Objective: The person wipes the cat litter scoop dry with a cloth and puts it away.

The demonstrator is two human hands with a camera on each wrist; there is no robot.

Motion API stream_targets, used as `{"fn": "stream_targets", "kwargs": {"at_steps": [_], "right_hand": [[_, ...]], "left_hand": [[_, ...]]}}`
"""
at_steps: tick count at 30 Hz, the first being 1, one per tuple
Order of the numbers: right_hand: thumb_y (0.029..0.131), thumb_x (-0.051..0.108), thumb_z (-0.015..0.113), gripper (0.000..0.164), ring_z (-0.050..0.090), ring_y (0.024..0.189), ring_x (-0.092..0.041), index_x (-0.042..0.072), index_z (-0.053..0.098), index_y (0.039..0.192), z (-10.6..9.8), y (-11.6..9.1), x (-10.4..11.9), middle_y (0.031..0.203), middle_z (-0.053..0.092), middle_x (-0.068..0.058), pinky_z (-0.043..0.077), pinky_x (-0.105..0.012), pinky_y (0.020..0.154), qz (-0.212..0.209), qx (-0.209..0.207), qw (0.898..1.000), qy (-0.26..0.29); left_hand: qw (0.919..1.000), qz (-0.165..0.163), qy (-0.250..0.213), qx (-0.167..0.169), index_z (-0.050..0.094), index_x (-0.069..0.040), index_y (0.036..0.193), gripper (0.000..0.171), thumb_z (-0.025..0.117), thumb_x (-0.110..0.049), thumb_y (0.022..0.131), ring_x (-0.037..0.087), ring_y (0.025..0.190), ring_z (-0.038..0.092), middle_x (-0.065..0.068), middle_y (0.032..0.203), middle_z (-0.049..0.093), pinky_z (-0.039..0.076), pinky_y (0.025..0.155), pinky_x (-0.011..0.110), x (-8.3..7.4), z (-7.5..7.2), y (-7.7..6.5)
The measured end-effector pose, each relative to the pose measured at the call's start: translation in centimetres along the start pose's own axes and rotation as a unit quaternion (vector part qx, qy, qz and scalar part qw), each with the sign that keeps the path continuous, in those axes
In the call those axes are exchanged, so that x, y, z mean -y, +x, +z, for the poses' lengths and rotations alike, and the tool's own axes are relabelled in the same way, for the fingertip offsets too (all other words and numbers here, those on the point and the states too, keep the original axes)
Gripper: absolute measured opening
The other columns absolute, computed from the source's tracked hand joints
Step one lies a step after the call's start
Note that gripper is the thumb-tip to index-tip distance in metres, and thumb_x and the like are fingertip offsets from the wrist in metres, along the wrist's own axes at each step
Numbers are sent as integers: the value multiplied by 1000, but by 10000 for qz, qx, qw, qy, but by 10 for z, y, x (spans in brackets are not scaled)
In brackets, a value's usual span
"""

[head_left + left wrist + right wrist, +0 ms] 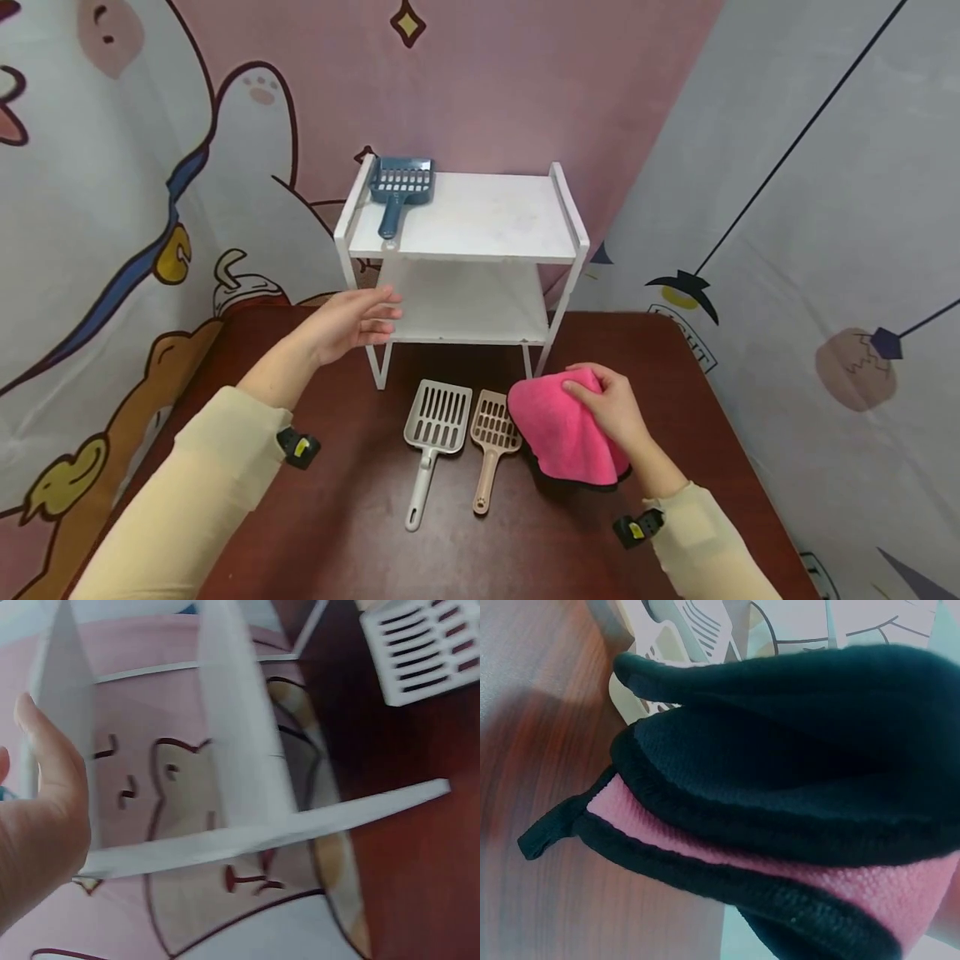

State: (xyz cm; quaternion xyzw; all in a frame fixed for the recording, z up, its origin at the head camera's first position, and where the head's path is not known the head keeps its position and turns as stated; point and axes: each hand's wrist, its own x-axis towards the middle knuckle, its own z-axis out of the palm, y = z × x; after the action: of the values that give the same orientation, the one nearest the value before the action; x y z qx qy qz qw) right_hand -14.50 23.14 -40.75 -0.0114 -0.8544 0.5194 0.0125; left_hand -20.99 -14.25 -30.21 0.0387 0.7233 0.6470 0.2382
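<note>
My right hand [617, 410] pinches a folded bright pink cloth [551, 433] with black edging above the right part of the table. In the right wrist view the folded cloth [780, 832] shows its dark side and a small black loop, and hides that hand. My left hand [348, 323] holds nothing, its fingers extended in front of the left side of a white two-tier shelf [487, 217]. A blue litter scoop [402, 183] lies on the top tier at the left. Two more scoops rest on the table: a pale grey one [438, 417] and a beige one [495, 421], beside the cloth.
The shelf stands on thin white legs at the back of the dark reddish-brown table [337, 533]. Its lower board [465, 304] is white. Behind and at both sides hang printed cartoon backdrops [540, 92]. Each wrist wears a small black camera [298, 447].
</note>
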Motion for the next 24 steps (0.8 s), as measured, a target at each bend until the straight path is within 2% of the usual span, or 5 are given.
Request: {"fn": "stream_targets", "kwargs": {"at_steps": [4, 9, 17, 20, 24], "right_hand": [[86, 29, 68, 37, 58, 74, -16, 6, 63, 115, 0, 0, -1, 108, 62, -18, 52, -24, 64, 16, 22, 10000, -59], [86, 28, 68, 38, 58, 76, -17, 5, 62, 115, 1, 0, -2, 109, 62, -18, 52, -24, 65, 67, 15, 9999, -74], [86, 26, 68, 36, 58, 75, -14, 6, 63, 116, 2, -2, -2, 110, 63, -17, 52, -22, 65, 86, 29, 10000, -35], [86, 24, 68, 36, 57, 75, -14, 5, 62, 116, 2, -2, 0, 110, 63, -18, 51, -22, 65, 124, 47, 9999, -12], [87, 18, 66, 33, 57, 73, -13, 0, 62, 115, 1, -6, 13, 108, 62, -21, 51, -22, 63, 111, 46, 9999, -93]], "left_hand": [[9997, -99, 37, 223, 34, 7, 138, 60, 44, -37, 98, 3, 76, 60, -4, 96, 60, 52, 73, 18, 34, -2, 2], [9985, -366, -44, 410, 37, 8, 135, 55, 45, -32, 99, 6, 77, 61, -1, 97, 61, 53, 71, 20, 80, 4, 6], [9951, -921, -177, 301, 41, 10, 130, 55, 51, -31, 95, 8, 73, 62, 3, 94, 64, 54, 70, 24, 148, 19, 4], [9944, -1017, -140, 249, 42, 10, 129, 56, 53, -33, 94, 11, 76, 63, 12, 101, 66, 55, 70, 27, 168, 23, 3], [9931, -1164, 73, 129, 45, 9, 126, 53, 53, -33, 94, 15, 79, 64, 22, 109, 64, 56, 70, 30, 188, 31, 2]]}}
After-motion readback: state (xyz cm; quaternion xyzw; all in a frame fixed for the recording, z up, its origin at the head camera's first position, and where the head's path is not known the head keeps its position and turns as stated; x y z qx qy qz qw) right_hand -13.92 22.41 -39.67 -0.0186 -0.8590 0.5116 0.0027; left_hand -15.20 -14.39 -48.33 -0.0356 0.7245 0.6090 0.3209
